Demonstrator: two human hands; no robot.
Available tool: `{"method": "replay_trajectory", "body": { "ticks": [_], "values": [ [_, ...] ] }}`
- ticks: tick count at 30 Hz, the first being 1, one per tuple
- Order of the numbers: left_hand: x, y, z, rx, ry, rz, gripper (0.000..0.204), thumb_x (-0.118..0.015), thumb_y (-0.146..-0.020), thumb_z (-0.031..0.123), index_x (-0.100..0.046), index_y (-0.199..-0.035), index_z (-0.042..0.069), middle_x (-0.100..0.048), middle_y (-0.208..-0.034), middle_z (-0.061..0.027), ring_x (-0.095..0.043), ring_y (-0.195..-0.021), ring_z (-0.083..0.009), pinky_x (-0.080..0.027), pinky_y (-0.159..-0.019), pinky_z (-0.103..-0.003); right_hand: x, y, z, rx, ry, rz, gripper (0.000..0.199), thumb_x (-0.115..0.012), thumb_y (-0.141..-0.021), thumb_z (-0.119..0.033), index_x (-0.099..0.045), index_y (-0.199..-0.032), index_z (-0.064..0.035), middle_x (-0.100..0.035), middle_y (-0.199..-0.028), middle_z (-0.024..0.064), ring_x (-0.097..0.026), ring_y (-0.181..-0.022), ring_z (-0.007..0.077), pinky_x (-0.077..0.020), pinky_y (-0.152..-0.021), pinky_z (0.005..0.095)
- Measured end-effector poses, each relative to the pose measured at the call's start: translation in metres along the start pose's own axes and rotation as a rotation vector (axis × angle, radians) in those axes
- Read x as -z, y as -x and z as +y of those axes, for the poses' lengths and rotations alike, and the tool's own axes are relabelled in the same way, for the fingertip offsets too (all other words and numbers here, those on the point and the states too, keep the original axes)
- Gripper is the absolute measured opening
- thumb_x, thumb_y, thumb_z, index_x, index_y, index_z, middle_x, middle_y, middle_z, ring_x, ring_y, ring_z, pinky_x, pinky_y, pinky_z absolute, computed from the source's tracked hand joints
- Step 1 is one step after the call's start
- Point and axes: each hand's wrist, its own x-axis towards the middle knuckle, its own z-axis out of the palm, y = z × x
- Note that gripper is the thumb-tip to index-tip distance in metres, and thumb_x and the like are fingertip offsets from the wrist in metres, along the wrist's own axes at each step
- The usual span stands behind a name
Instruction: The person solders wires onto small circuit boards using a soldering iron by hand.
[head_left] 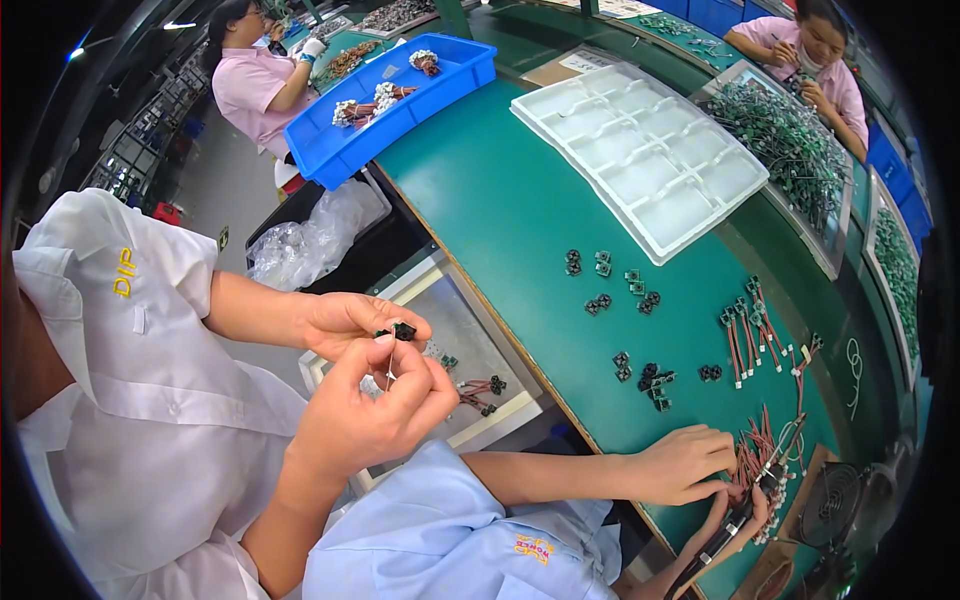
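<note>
My left hand (355,322) is closed on a small green circuit board with a black part (403,331), held between thumb and fingers. Just below it in the picture, my right hand (385,405) is pinched around a thin, pale wire-like piece (391,368). The top of this piece reaches up to the board; whether it is fixed there I cannot tell. Under my hands is a pale-framed drawer or tray (520,412). Inside it lie red-wired pieces with dark ends (480,392), partly hidden by my right hand.
A co-worker in light blue holds a soldering iron (735,525) over red-wired parts (765,445). Small boards (655,380) and wired boards (750,325) lie on the green table (480,220). A white compartment tray (640,150) and blue bin (340,160) stand farther back. Two people in pink work beyond.
</note>
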Motion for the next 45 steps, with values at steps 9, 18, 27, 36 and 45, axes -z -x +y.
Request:
{"method": "replay_trajectory", "body": {
  "ticks": [9,18,27,36,45],
  "values": [
    [0.002,0.004,-0.002,-0.02,-0.027,-0.071,0.013,-0.056,-0.079,0.015,-0.046,-0.081,0.007,-0.044,-0.081,-0.0071,-0.046,-0.069,-0.0238,-0.037,-0.069,-0.033,0.002,0.002,0.0,-0.012,0.003,0.004,0.037,-0.055,-0.079,0.002,-0.046,-0.114,-0.0086,-0.053,-0.091,0.011,-0.052,-0.077,0.0167,-0.0436,-0.075,0.0294],
    [-0.001,0.001,-0.001,-0.012,0.012,-0.104,0.01,-0.055,-0.081,0.017,-0.049,-0.08,0.009,-0.048,-0.08,-0.0045,-0.046,-0.066,-0.0226,-0.037,-0.066,-0.031,0.004,0.001,-0.008,-0.002,-0.071,-0.01,0.035,-0.058,-0.078,-0.001,-0.046,-0.111,-0.0061,-0.054,-0.084,0.0104,-0.053,-0.073,0.0156,-0.044,-0.07,0.0276],
    [0.021,-0.009,0.003,0.091,0.053,-0.184,0.006,-0.057,-0.079,0.007,-0.056,-0.085,0.006,-0.054,-0.082,-0.0059,-0.052,-0.07,-0.0223,-0.041,-0.066,-0.03,0.004,-0.007,-0.006,-0.031,-0.17,-0.073,0.04,-0.064,-0.07,0.009,-0.047,-0.103,-0.0063,-0.059,-0.079,0.0083,-0.057,-0.068,0.0141,-0.0464,-0.065,0.0253],
    [0.053,-0.056,-0.035,0.347,-0.614,-0.214,0.019,-0.06,-0.075,0.006,-0.053,-0.092,0.003,-0.052,-0.086,-0.0091,-0.054,-0.072,-0.0259,-0.045,-0.065,-0.035,0.013,-0.014,-0.014,-0.099,-0.363,0.027,0.04,-0.064,-0.071,0.008,-0.046,-0.103,-0.0067,-0.058,-0.079,0.0076,-0.056,-0.068,0.0143,-0.0463,-0.067,0.0258],
    [0.042,-0.038,-0.014,0.248,-0.429,-0.268,0.019,-0.061,-0.072,-0.001,-0.057,-0.09,0.002,-0.05,-0.083,-0.0064,-0.049,-0.063,-0.0197,-0.043,-0.059,-0.029,0.025,-0.014,-0.017,-0.121,-0.567,0.002,0.04,-0.062,-0.073,0.006,-0.044,-0.106,-0.0063,-0.058,-0.079,0.0087,-0.056,-0.071,0.0157,-0.0465,-0.068,0.0272]
  ]
}}
